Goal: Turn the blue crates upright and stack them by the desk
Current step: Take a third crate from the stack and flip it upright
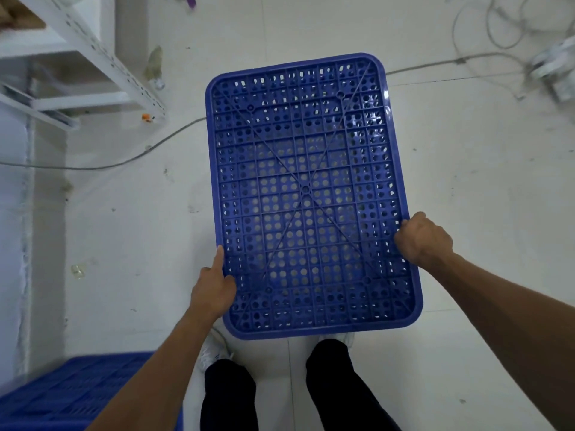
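A blue perforated crate [306,188] fills the middle of the head view, held in front of me above the floor, with its ribbed underside facing the camera. My left hand [214,289] grips its left edge near the close end, thumb on the bottom face and index finger lying along the rim. My right hand [423,237] is curled round the right edge. Another blue crate [77,393] lies at the lower left, partly behind my left forearm.
A white perforated desk frame [93,51] stands at the upper left. A grey cable [130,158] runs across the pale floor under the crate. More cables and a white device [553,66] lie at the upper right. My legs [329,377] and shoes are below the crate.
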Available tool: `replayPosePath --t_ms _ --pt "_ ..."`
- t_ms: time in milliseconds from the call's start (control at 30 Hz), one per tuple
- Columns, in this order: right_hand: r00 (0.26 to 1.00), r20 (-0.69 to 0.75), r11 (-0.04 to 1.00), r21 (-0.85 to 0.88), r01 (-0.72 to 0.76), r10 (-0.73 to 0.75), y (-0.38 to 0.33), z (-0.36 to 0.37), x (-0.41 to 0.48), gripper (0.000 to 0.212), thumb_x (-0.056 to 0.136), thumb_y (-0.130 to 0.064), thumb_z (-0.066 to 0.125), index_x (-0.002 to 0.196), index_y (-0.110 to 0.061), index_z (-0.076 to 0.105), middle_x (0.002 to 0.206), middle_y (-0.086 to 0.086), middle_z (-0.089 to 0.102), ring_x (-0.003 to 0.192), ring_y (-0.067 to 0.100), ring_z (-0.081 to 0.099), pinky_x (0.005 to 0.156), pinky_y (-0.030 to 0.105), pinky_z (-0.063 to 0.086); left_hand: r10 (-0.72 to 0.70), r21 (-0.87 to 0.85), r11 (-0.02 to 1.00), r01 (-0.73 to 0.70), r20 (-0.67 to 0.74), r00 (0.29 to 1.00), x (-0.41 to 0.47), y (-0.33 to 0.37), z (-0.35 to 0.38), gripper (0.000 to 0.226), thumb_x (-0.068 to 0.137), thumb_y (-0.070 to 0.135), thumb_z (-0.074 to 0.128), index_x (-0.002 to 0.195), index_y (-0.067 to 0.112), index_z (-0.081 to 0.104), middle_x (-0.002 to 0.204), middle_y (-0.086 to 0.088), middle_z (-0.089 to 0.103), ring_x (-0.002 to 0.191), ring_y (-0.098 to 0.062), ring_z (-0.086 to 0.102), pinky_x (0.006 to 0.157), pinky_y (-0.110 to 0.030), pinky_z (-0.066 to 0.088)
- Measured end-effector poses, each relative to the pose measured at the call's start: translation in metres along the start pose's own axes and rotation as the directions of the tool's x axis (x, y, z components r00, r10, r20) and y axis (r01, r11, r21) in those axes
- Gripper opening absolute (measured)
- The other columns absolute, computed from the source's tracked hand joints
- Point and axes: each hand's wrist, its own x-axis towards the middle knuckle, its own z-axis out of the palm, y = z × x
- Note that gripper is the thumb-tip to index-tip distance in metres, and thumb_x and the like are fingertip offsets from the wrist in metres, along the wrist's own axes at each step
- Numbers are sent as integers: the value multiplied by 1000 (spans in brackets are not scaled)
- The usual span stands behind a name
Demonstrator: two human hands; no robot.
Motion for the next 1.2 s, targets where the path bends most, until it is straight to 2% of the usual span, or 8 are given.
replayPosePath --t_ms 267,400,600,700,767,867,1033,1200 --pt "986 -154 992 104 78 -61 24 -25 -18 46 100 -53 35 95 -9 47 82 8 57 70 29 53 64 35 40 51 -16 999 -50 46 998 -3 32 -3 69 100 23 46 156 38 9 123 -7 61 98 -30 65 86 -39 54" --pt "972 -195 962 213 172 -131 12 -33 -50 42 99 -52 41 92 -12 51 79 6 62 69 28 57 62 35 43 -8 -85 996 17 108 994 -2 36 -21 63 92 35 57 147 37 27 130 3 59 106 -22 62 97 -41 49" --pt "939 -259 888 343 307 -224 -32 -41 -119 36 96 -46 51 76 -18 45 59 -3 56 54 14 53 49 30 39 -114 -95 987 130 160 981 -8 44 -36 73 95 38 57 157 29 19 149 -2 46 126 -25 54 104 -37 46" --pt "938 -238 873 362 327 -253 -57 -41 -138 38 96 -46 52 73 -17 43 53 -1 54 48 15 52 45 32 39 -29 -148 988 50 141 990 -23 59 -41 60 101 30 51 156 27 26 107 9 58 87 -11 60 80 -27 52" --pt "934 -227 866 363 343 -274 -73 -40 -147 39 96 -45 53 71 -17 42 53 3 53 47 19 51 45 34 40 30 -148 989 -12 118 993 -36 66 -49 56 103 29 48 154 27 27 111 15 56 74 2 50 65 -13 45" --pt "932 -198 854 378 357 -302 -94 -39 -156 41 97 -41 53 67 -19 36 52 3 49 45 18 46 42 31 33 139 -131 982 -133 40 989 -52 72 -59 52 102 32 48 152 25 36 152 2 41 103 -6 56 90 -20 45" --pt "913 -155 840 358 407 -377 -130 -33 -175 41 99 -46 47 69 -22 31 54 6 47 45 19 42 45 35 35 273 -245 931 -271 -28 962 -87 76 -80 30 102 40 48 125 27 62 119 12 64 104 -2 59 94 -22 47" --pt "882 -104 833 295 469 -460 -179 -22 -196 44 96 -55 47 72 -20 35 57 4 47 48 20 44 47 35 34 396 -285 877 -387 -25 918 -116 68 -88 24 96 49 54 112 34 64 107 17 65 96 2 62 87 -21 52"
